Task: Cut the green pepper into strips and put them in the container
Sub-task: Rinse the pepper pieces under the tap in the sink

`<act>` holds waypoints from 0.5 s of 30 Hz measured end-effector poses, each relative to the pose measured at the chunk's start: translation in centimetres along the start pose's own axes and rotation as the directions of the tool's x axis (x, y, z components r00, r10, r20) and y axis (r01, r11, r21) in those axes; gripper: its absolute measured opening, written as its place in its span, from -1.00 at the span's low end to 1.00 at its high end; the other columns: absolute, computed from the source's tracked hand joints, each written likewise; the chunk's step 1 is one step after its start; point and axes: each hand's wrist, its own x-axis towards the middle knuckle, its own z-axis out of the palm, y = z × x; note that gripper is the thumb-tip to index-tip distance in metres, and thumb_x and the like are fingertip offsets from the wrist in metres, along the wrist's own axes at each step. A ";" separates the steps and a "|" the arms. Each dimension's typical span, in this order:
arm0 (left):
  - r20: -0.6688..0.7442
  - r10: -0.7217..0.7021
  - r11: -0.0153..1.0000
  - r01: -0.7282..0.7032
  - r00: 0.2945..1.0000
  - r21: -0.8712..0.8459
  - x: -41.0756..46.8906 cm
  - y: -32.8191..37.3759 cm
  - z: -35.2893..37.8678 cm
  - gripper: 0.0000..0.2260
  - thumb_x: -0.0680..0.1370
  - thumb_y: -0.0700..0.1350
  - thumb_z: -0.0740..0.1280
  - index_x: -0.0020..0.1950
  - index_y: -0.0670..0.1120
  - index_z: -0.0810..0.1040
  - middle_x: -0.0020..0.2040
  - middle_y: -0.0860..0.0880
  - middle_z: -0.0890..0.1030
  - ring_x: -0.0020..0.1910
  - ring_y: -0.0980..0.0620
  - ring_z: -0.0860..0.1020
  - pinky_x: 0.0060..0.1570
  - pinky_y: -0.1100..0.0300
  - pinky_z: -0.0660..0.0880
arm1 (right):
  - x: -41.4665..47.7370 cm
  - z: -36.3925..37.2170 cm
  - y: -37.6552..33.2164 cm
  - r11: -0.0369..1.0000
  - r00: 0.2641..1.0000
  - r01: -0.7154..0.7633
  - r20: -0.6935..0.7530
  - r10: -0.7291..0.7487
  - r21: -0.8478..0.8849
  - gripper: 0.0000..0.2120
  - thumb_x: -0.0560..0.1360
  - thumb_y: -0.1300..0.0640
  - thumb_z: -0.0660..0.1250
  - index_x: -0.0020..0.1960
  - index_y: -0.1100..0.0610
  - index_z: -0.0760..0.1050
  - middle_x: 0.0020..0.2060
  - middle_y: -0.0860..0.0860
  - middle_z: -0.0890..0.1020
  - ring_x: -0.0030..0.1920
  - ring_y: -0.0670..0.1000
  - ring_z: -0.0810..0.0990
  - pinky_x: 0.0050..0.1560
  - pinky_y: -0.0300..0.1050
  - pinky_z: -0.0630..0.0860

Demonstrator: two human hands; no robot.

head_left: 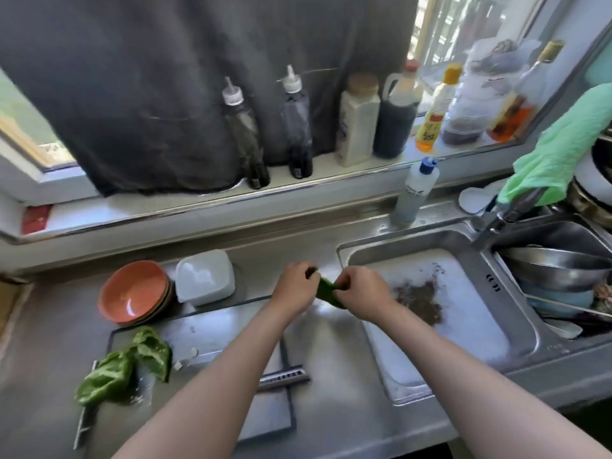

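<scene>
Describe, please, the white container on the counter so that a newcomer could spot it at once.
Start at the steel sink and look left along the back of the counter. There, beside the stacked orange bowls, sits the white container: boxy, pale and rounded at the corners, where its neighbours are round and orange.

Curled fingers of the left hand (294, 289) and right hand (362, 293) cover both ends of the green pepper piece (326, 292); only its blurred middle shows between them.
</scene>
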 end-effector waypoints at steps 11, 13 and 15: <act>-0.035 -0.006 0.985 0.012 0.999 0.171 -7.3 -17.3 -14.0 -0.81 0.51 -0.09 0.39 0.11 -0.04 0.63 0.09 -0.04 0.65 0.10 -0.04 0.57 0.12 0.14 0.49 | -2.7 14.7 -13.1 0.825 0.871 0.452 -0.034 -0.491 -0.339 -0.86 0.29 0.25 0.47 -0.24 0.13 0.52 -0.23 0.07 0.59 -0.11 0.17 0.56 -0.36 -0.02 0.44; -0.041 -0.013 0.984 0.020 0.999 0.179 -8.2 -19.8 -15.7 -0.78 0.54 -0.13 0.35 0.18 -0.01 0.61 0.15 -0.04 0.62 0.14 -0.04 0.55 0.14 0.13 0.47 | -3.3 16.9 -14.3 0.812 0.864 0.460 -0.029 -0.502 -0.359 -0.80 0.28 0.29 0.48 -0.23 0.13 0.47 -0.19 0.10 0.58 -0.14 0.20 0.57 -0.40 -0.02 0.43; -0.075 -0.019 0.979 0.034 0.997 0.199 -8.8 -22.4 -17.2 -0.75 0.54 -0.16 0.32 0.20 0.01 0.62 0.18 -0.04 0.62 0.15 -0.05 0.55 0.14 0.11 0.48 | -3.7 18.8 -15.0 0.809 0.876 0.444 -0.004 -0.482 -0.386 -0.82 0.34 0.33 0.43 -0.17 0.14 0.47 -0.12 0.13 0.56 -0.12 0.22 0.56 -0.37 0.00 0.39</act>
